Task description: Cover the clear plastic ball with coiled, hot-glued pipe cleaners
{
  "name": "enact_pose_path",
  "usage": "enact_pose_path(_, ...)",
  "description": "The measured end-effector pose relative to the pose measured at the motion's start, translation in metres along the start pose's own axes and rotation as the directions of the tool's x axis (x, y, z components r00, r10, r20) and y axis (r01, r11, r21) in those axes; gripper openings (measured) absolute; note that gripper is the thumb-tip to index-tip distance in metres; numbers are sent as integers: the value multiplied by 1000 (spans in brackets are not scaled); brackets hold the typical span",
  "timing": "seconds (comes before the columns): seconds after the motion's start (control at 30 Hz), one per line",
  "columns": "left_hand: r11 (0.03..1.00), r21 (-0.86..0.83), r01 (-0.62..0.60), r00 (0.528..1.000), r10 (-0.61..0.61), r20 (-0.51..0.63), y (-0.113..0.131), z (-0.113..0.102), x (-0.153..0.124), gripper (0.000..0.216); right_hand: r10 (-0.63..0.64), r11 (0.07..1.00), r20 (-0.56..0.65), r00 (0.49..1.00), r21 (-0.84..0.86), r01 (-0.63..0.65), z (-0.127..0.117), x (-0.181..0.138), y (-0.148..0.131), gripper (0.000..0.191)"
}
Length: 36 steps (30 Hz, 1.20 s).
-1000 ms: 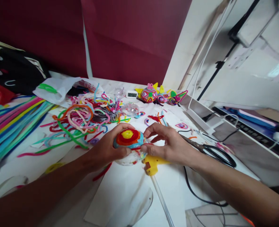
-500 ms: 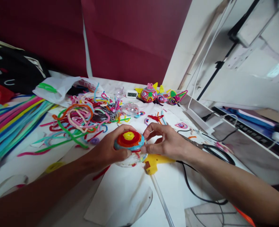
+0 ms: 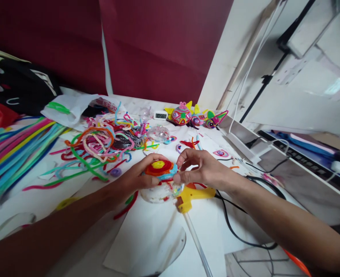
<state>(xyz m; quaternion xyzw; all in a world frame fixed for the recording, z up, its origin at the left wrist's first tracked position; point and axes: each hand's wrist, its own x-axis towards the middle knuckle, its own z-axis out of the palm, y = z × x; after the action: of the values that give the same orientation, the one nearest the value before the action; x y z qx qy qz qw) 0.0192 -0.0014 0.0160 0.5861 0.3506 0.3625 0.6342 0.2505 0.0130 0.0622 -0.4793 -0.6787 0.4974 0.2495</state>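
My left hand point(image 3: 132, 181) is wrapped round a clear ball point(image 3: 160, 181) whose top is covered with coiled pipe cleaner in yellow, red and blue rings. My right hand point(image 3: 200, 171) pinches the blue outer edge of that coil with thumb and fingers on the ball's right side. Both hands hover just above the white table, over a yellow glue gun point(image 3: 191, 196) that lies under my right wrist with a glue stick pointing toward me.
A tangle of coloured pipe cleaners point(image 3: 100, 142) lies behind the hands, straight ones point(image 3: 11, 150) at the left. Finished decorated balls point(image 3: 187, 113) and a small clock point(image 3: 160, 115) stand at the back. Scissors point(image 3: 262, 184), black cables and a power strip point(image 3: 240, 144) lie at the right.
The ball has tipped so its coiled top faces more upward and away, and both hands rose slightly. My right fingers closed onto the coil's edge. More of the glue gun shows.
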Motion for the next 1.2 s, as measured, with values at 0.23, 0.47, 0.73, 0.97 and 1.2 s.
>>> enact_pose_path(0.23, 999, 43, 28, 999, -26, -45, 3, 5, -2, 53, 29, 1000, 20, 999, 8, -29, 2, 1, -1, 55)
enact_pose_path(0.47, 999, -43, 24, 996, -28, -83, 4, 1, -1, 60, -102, 995, 21, 995, -21, 102, 0, -3, 4, 54)
enact_pose_path(0.73, 973, -231, 8, 1000, -6, 11, 3, -3, -4, 79, -135, 988, 104, 985, -61, 142, -2, -18, 12, 83)
enact_pose_path(0.97, 978, -207, -40, 998, 47, 29, -1, -6, -3, 82, -240, 970, 92, 967, 58, 235, 7, -15, 12, 67)
enact_pose_path(1.2, 988, -148, -46, 997, 55, 56, -3, -13, 4, 71, -287, 956, 22, 958, 64, 285, 9, -13, 17, 65)
